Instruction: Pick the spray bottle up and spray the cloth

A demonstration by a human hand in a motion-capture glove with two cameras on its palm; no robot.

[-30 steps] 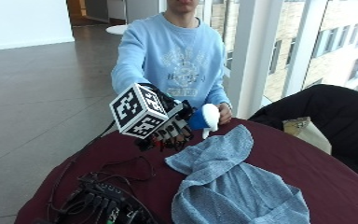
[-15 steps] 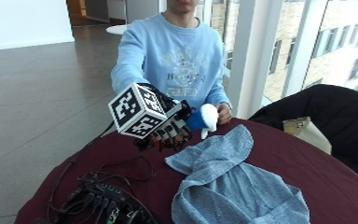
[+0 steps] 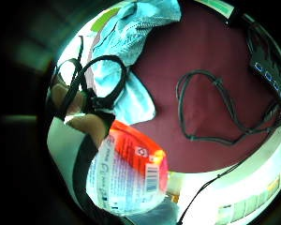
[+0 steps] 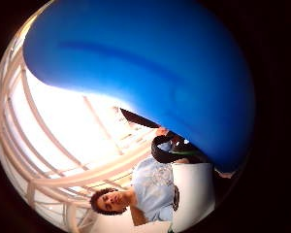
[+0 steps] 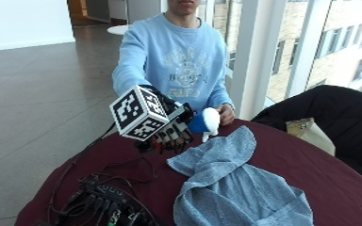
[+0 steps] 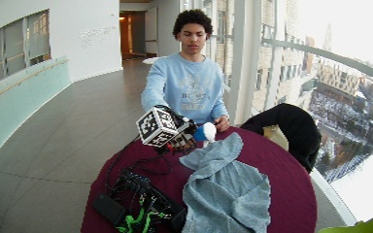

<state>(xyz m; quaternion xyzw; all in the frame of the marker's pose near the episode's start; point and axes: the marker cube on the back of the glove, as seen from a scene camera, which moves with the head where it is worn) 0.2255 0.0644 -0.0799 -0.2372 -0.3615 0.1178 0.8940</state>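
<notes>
Gloved right hand (image 5: pixel 171 127) up off the table, fingers (image 5: pixel 168 136) curled round the spray bottle (image 5: pixel 203 123), grasping it at the neck as far as can be judged; blue-and-white head sticking out past the fingers toward the cloth side, labelled body (image 3: pixel 129 176) hanging close under the palm. Bottle's long axis roughly upright, slightly tilted. Key relation: cloth (image 5: pixel 231 188) lying below and just beyond the fingertips on the nozzle side, nearest fold almost under the bottle head, rest spreading away across the maroon table (image 5: pixel 332 179) toward the camera. Exact nozzle direction hard to read; judged aimed roughly over the cloth's near end. Trigger finger placement hidden. Bare left hand (image 5: pixel 225 114) resting at the far table edge behind the bottle, apart from it, not helping. Cable loop (image 3: pixel 215 112) and black hub (image 5: pixel 105 207) on the table to the palm's other side, away from the cloth. Open room above the cloth for lowering or tipping; table rim close behind the hand.
</notes>
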